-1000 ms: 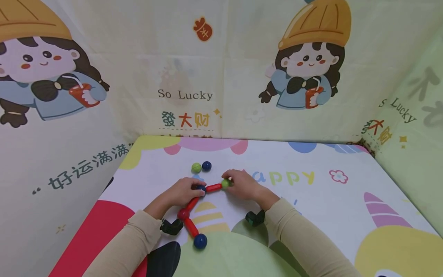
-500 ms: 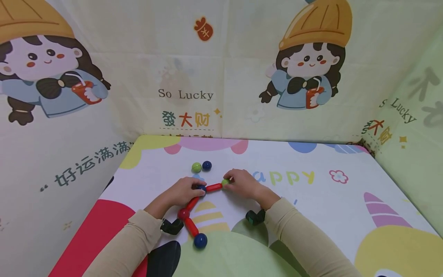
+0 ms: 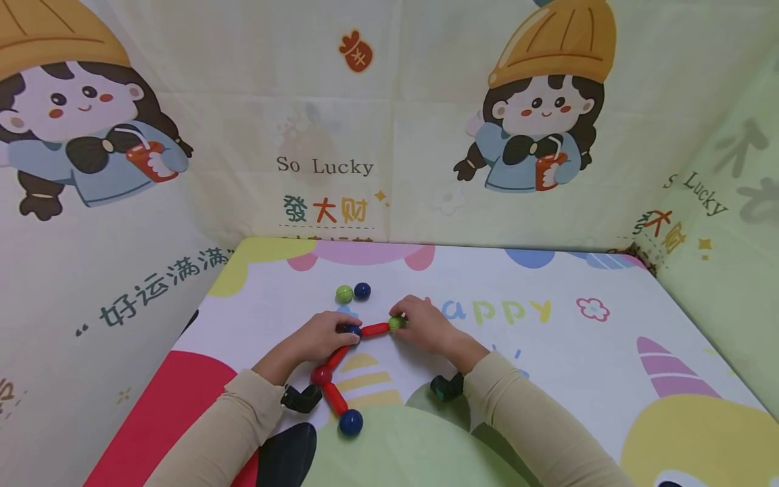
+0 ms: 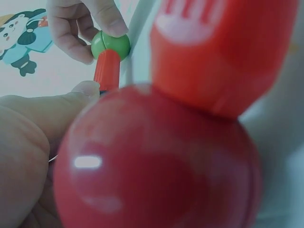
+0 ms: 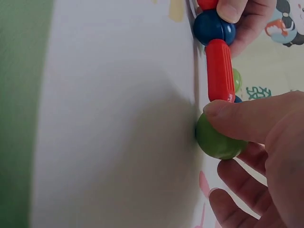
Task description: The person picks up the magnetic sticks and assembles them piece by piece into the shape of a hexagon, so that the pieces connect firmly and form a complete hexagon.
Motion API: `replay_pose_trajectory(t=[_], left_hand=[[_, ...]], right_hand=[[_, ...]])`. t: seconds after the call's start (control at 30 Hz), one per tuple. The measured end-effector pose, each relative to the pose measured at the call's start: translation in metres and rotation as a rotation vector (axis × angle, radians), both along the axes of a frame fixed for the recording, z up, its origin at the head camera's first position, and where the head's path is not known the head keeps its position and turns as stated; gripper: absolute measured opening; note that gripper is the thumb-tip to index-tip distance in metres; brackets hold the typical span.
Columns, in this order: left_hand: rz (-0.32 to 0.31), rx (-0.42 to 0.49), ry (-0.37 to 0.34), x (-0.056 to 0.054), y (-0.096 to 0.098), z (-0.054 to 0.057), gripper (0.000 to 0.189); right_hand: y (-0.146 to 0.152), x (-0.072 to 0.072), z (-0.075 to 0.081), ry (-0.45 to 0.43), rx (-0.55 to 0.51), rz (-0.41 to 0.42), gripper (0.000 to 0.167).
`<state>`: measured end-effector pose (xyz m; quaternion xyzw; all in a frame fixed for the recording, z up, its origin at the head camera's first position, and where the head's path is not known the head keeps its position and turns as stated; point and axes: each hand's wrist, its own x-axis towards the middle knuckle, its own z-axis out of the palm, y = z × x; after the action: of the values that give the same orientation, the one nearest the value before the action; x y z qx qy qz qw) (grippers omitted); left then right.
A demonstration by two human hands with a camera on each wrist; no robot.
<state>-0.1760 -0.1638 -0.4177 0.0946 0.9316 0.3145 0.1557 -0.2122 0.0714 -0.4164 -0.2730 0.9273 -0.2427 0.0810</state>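
Note:
A bent chain of balls and red rods lies on the table. My left hand (image 3: 318, 336) pinches the dark blue ball (image 5: 213, 27) partway along it. At the far end, my right hand (image 3: 427, 326) holds a green ball (image 5: 221, 137) between thumb and fingers. One red rod (image 5: 220, 71) joins these two balls, touching both. From the blue ball another red rod (image 3: 338, 356) runs down to a red ball (image 4: 152, 166), large and close in the left wrist view. A third red rod (image 3: 335, 399) links that to a blue ball (image 3: 351, 423) at the near end.
Beyond the hands, a loose green ball (image 3: 343, 293) and a loose dark blue ball (image 3: 362, 291) sit side by side. Black wrist devices (image 3: 447, 387) jut out under both forearms. A printed cloth wall (image 3: 420, 203) rises behind the patterned tabletop (image 3: 572, 365).

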Motion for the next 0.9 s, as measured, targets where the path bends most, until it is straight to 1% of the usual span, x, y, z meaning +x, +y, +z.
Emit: replay_pose_trajectory(t=[0.2, 0.4, 0.63, 0.77, 0.9], left_hand=[[0.002, 0.002, -0.004, -0.001, 0.001, -0.002, 0.036], [0.006, 0.002, 0.003, -0.001, 0.0, -0.003, 0.037], [-0.002, 0.005, 0.014, 0.001, 0.001, -0.003, 0.036], [-0.017, 0.006, 0.028, 0.002, 0.001, -0.002, 0.036], [-0.01, 0.006, 0.025, 0.002, 0.001, -0.002, 0.036]], right_hand=[[-0.001, 0.001, -0.004, 0.039, 0.034, -0.004, 0.034], [-0.004, 0.003, -0.007, 0.065, 0.054, -0.026, 0.036], [0.0, 0.003, -0.005, 0.032, 0.08, -0.042, 0.042], [0.014, 0.003, 0.002, -0.015, 0.025, -0.063, 0.046], [0.035, 0.004, 0.011, -0.036, -0.047, -0.08, 0.048]])
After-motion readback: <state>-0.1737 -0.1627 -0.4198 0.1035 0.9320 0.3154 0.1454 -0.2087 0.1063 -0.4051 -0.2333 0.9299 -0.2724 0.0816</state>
